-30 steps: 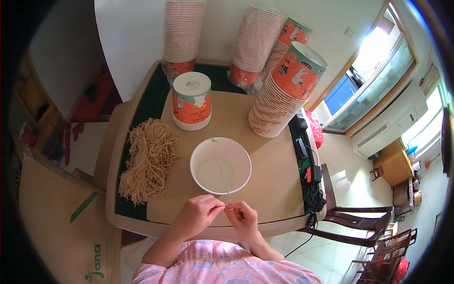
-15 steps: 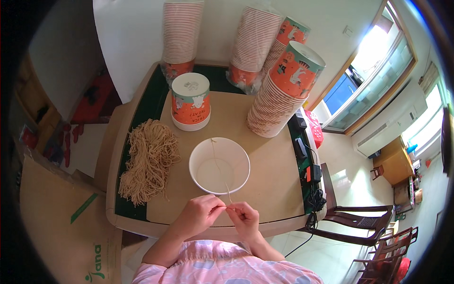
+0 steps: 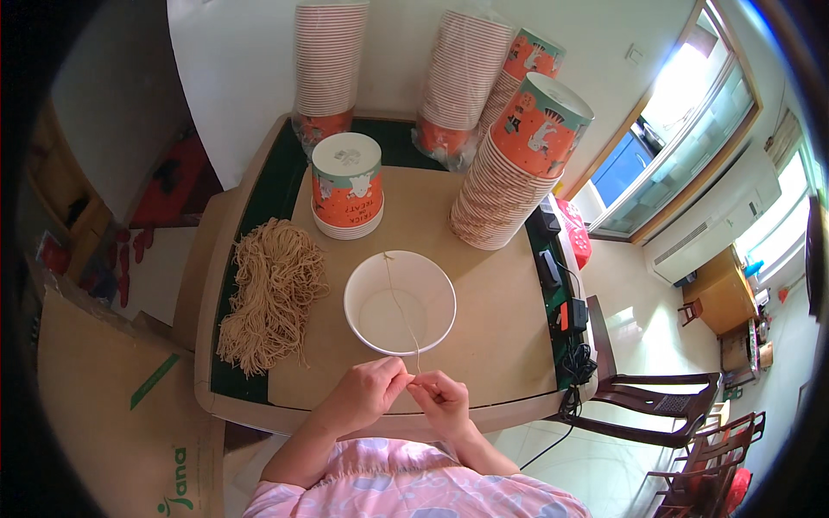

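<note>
From my remote seat I'm seeing very little changing over the last second: the left hand [image 3: 371,388] and the right hand [image 3: 444,404] are staying fingertip to fingertip at the near edge of the cream-rimmed table [image 3: 484,420], only drifting a touch leftward. Both are pinching at the near end of the thin beige string [image 3: 399,300], though curled fingers are hiding exactly how the left one is gripping it; I'm taking that as the same fine finger work going on. The string is running from the far rim of the round white-lined paper bucket [image 3: 436,302], across its mouth and over its near rim to the fingers. That bucket is standing mouth up near the middle of the table's near edge. By the left edge, a loose beige string bundle [image 3: 272,293] is lying well clear of the hands. Beyond the bucket, an upside-down orange-and-green paper bucket [image 3: 350,197] is standing, and a tall stack of paper buckets [image 3: 509,186] is leaning toward the right, crowding that side. Along the right edge, a coiled black cable [image 3: 577,367] is hanging. Nothing is blocking the hands themselves.
</note>
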Motion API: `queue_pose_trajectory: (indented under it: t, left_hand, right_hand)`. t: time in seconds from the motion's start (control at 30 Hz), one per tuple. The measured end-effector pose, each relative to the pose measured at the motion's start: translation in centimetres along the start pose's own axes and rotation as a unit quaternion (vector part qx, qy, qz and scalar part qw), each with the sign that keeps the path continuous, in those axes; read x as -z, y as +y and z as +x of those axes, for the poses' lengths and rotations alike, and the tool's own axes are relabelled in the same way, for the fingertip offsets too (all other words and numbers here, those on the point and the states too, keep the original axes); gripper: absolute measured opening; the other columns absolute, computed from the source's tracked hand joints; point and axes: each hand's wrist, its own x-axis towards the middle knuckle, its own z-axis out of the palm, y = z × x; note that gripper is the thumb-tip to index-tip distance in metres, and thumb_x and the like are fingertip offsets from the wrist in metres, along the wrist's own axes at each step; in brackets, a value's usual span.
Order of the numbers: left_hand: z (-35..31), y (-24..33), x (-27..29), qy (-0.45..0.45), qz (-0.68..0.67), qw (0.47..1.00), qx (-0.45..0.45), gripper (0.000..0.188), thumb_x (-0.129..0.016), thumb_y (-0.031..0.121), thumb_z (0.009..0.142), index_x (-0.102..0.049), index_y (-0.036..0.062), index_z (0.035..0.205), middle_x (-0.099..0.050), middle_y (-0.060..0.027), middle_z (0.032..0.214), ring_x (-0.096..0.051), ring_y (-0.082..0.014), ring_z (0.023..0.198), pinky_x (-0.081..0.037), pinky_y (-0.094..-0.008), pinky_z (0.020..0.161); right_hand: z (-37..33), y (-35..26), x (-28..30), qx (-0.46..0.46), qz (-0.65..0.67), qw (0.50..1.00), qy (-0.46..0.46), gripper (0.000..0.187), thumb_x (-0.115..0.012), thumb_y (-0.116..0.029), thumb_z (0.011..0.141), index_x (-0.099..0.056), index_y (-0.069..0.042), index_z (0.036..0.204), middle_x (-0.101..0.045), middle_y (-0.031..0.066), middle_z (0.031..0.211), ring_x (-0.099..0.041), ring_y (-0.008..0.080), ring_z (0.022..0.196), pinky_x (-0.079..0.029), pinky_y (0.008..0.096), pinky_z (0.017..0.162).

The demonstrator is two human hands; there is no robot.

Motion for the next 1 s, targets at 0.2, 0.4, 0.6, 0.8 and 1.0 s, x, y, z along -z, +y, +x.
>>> queue_pose_trajectory:
  t: [0.2,0.4,0.6,0.8,1.0]
  left_hand:
    - [0.0,-0.4,-0.2,-0.002,-0.023,0.999,0.032,0.014,-0.061,0.012,0.090,-0.055,0.0017,0.083,-0.061,-0.0161,0.073,-0.063,-0.0340,0.067,-0.048,-0.0405,0.059]
    - [0.0,-0.5,-0.2,-0.001,-0.032,0.998,0.051,0.014,-0.063,0.013,0.089,-0.058,0.0014,0.084,-0.062,-0.0152,0.074,-0.064,-0.0316,0.067,-0.049,-0.0385,0.059]
    - [0.1,-0.3,0.0,-0.005,-0.038,0.997,0.068,0.014,-0.064,0.014,0.089,-0.059,0.0013,0.085,-0.063,-0.0145,0.074,-0.064,-0.0300,0.067,-0.049,-0.0379,0.059]
    - [0.1,-0.2,0.1,-0.005,-0.044,0.996,0.072,0.014,-0.064,0.013,0.089,-0.059,0.0007,0.085,-0.063,-0.0144,0.074,-0.064,-0.0288,0.067,-0.049,-0.0367,0.060]
    - [0.1,0.0,0.3,-0.008,-0.047,0.997,0.067,0.014,-0.063,0.013,0.089,-0.058,0.0007,0.084,-0.063,-0.0152,0.074,-0.064,-0.0300,0.067,-0.049,-0.0375,0.059]
  right_hand:
    - [0.0,0.1,-0.2,-0.015,0.015,1.000,0.014,0.006,-0.066,0.002,0.087,-0.064,-0.003,0.091,-0.035,-0.0084,0.055,-0.029,0.0005,0.050,-0.020,0.0214,0.044]
    - [0.1,0.3,-0.1,-0.009,0.016,1.000,0.014,0.008,-0.066,0.005,0.086,-0.063,-0.002,0.090,-0.038,-0.0090,0.057,-0.030,-0.0012,0.051,-0.020,0.0194,0.045]
    - [0.2,0.4,-0.2,-0.004,0.010,1.000,0.014,0.009,-0.065,0.007,0.086,-0.062,-0.001,0.089,-0.040,-0.0098,0.058,-0.031,-0.0024,0.052,-0.019,0.0183,0.046]
    - [0.2,0.8,-0.2,0.000,0.012,1.000,0.019,0.009,-0.067,0.005,0.085,-0.062,-0.002,0.088,-0.035,-0.0092,0.057,-0.028,-0.0010,0.051,-0.019,0.0198,0.045]
    - [0.1,0.8,-0.2,0.001,0.023,0.999,0.024,0.008,-0.067,0.003,0.086,-0.062,-0.002,0.090,-0.033,-0.0088,0.057,-0.028,-0.0001,0.050,-0.020,0.0206,0.045]
